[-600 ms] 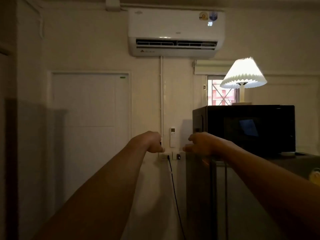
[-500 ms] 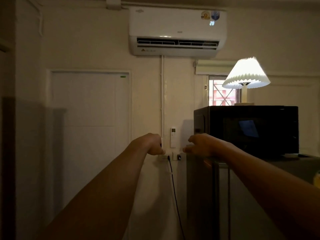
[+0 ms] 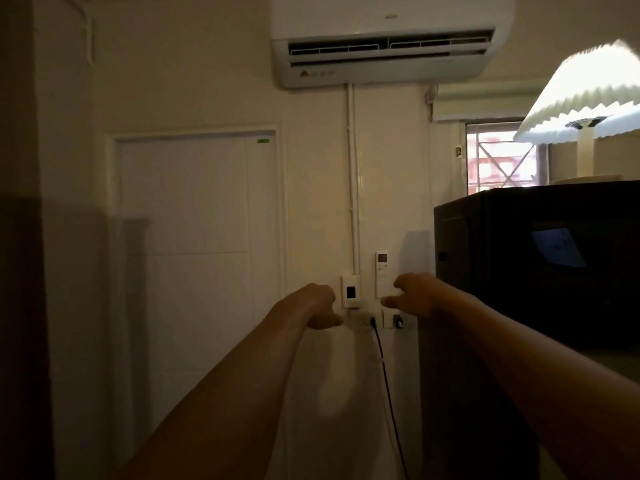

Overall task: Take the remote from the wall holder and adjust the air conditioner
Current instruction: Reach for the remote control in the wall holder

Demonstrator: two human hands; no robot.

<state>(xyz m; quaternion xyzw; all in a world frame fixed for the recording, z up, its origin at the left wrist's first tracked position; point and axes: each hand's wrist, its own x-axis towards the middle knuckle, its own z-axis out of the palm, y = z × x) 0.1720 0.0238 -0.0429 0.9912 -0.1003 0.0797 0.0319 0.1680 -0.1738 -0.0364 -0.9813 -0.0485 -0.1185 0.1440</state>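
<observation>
Both arms reach forward toward the wall. The right hand (image 3: 417, 295) is loosely curled, thumb and forefinger apart, holding nothing; its fingertips sit just beside the lower part of the remote (image 3: 382, 273), and whether they touch it cannot be told. The remote stands upright in its holder on the wall, just above and left of the right hand, its small screen at the top. The left hand (image 3: 320, 306) is curled into a loose fist with the thumb pointing right, empty, just left of a white switch box (image 3: 350, 292) with a dark window. Below and between the two hands are the sockets (image 3: 377, 318), with a black cord (image 3: 388, 393) running down from one plug.

Compared with the earlier frames, the view has moved much closer to the wall. The air conditioner (image 3: 384, 39), high above the hands, now fills the top edge and its number display is cut out of view. The lamp (image 3: 585, 102) and the microwave (image 3: 540, 265) to the right of the right hand loom larger and run off the frame. The right hand has come off the dark edge beside the microwave and closed in on the remote; the left hand keeps its place beside the switch box, which was hidden behind it before.
</observation>
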